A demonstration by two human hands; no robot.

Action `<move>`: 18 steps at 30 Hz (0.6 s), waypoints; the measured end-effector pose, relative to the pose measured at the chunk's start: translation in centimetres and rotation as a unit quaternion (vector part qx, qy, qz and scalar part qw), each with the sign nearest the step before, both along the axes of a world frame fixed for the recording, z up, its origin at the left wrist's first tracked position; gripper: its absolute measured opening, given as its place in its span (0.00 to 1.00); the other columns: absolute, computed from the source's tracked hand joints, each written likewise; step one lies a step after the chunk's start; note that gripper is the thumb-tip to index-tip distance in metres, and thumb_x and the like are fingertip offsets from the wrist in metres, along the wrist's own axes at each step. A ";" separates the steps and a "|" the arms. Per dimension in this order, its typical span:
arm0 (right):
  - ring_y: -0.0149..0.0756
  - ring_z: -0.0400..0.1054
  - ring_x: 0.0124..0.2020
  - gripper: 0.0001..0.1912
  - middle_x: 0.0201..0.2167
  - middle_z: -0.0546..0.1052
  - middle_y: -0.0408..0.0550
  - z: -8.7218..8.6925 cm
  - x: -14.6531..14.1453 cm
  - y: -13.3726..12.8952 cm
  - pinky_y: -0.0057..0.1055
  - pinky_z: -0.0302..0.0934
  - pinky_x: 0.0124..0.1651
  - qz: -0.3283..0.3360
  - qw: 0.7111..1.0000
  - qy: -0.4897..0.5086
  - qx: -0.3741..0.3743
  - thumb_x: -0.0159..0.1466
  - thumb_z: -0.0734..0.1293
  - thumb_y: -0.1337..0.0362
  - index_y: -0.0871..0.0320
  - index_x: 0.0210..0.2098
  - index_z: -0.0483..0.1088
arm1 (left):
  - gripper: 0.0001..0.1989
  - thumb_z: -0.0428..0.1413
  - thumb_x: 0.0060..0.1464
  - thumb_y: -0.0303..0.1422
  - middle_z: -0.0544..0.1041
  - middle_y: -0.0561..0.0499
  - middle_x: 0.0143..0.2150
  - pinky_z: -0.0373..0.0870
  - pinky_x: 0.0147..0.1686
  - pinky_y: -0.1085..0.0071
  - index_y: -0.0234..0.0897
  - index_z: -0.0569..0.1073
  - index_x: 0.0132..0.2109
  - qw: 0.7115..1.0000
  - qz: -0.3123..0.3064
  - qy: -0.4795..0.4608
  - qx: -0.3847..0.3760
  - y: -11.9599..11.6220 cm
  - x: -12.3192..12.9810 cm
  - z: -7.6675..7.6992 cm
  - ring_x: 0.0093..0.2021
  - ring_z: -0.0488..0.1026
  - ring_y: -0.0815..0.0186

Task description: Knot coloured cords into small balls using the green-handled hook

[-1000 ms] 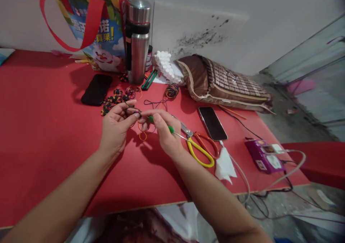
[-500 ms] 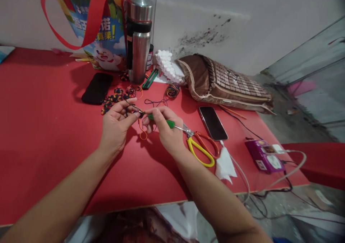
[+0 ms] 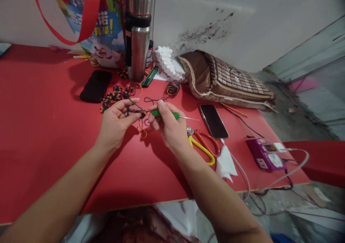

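My left hand (image 3: 114,122) pinches a small dark, multicoloured piece of crochet (image 3: 140,113) between thumb and fingers, with dark yarn running over the fingers. An orange yarn loop (image 3: 143,131) hangs below it. My right hand (image 3: 169,122) is closed around the green handle of a crochet hook (image 3: 175,115); a thin metal end sticks out to the right, and the end towards the piece is hard to make out. Behind my left hand lies a heap of dark and orange crocheted pieces (image 3: 111,100). A ball of mixed yarn (image 3: 172,88) rests beyond my right hand.
Scissors (image 3: 205,146) with yellow and red handles, a phone (image 3: 214,121) and a purple power box (image 3: 265,155) are to the right. Further back stand a steel flask (image 3: 139,38), a bag (image 3: 105,45), a green cutter (image 3: 150,76) and a cushion (image 3: 226,78). A black phone (image 3: 96,86) lies left.
My right hand has shifted slightly right, away from the left, and the hook has turned a little so its free end lies flatter. The left hand keeps its pinch. The view has shifted slightly.
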State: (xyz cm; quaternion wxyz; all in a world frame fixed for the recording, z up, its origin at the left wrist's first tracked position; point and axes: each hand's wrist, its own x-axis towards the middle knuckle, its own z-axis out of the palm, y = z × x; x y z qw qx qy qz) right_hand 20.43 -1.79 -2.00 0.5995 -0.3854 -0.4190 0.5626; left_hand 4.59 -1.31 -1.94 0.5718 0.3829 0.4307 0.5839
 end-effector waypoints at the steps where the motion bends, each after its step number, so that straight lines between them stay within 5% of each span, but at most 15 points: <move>1: 0.22 0.63 0.17 0.24 0.21 0.78 0.38 0.0 0.0 0.0 0.24 0.58 0.22 -0.001 1.000 -0.005 -0.002 0.68 0.76 0.41 0.55 0.32 0.78 | 0.21 0.74 0.41 0.26 0.82 0.52 0.35 0.79 0.43 0.72 0.36 0.87 0.47 1.000 0.002 -0.007 -0.002 -0.1 0.1 0.1 0.36 0.78 0.69; 6: 0.23 0.66 0.19 0.21 0.22 0.79 0.38 -0.2 -0.2 -0.5 0.24 0.62 0.25 -0.002 0.999 -0.036 0.026 0.71 0.74 0.43 0.55 0.35 0.80 | 0.20 0.74 0.42 0.23 0.82 0.53 0.33 0.77 0.39 0.75 0.35 0.88 0.46 0.999 0.020 -0.041 -0.023 -0.1 0.2 0.5 0.34 0.77 0.71; 10: 0.26 0.71 0.24 0.19 0.29 0.83 0.41 -0.9 -0.2 -1.2 0.27 0.67 0.31 -0.036 0.980 -0.158 0.111 0.76 0.70 0.44 0.53 0.41 0.80 | 0.20 0.74 0.40 0.21 0.80 0.54 0.29 0.68 0.28 0.81 0.32 0.87 0.45 0.988 0.007 -0.122 -0.096 0.0 0.1 0.8 0.27 0.71 0.75; 14: 0.32 0.79 0.35 0.14 0.37 0.87 0.45 -1.8 0.6 -1.2 0.32 0.74 0.43 -0.053 0.898 -0.329 0.288 0.80 0.66 0.53 0.51 0.45 0.81 | 0.17 0.73 0.41 0.20 0.80 0.53 0.29 0.62 0.23 0.81 0.31 0.85 0.42 0.968 -0.023 -0.180 -0.171 -0.4 0.5 0.7 0.23 0.68 0.77; 18: 0.38 0.81 0.41 0.12 0.42 0.89 0.49 -2.4 1.2 -0.4 0.36 0.76 0.49 -0.075 0.799 -0.425 0.418 0.81 0.64 0.59 0.50 0.53 0.80 | 0.16 0.74 0.43 0.22 0.78 0.56 0.30 0.72 0.29 0.79 0.34 0.84 0.42 0.976 -0.016 -0.178 -0.120 -0.9 1.2 0.6 0.27 0.74 0.74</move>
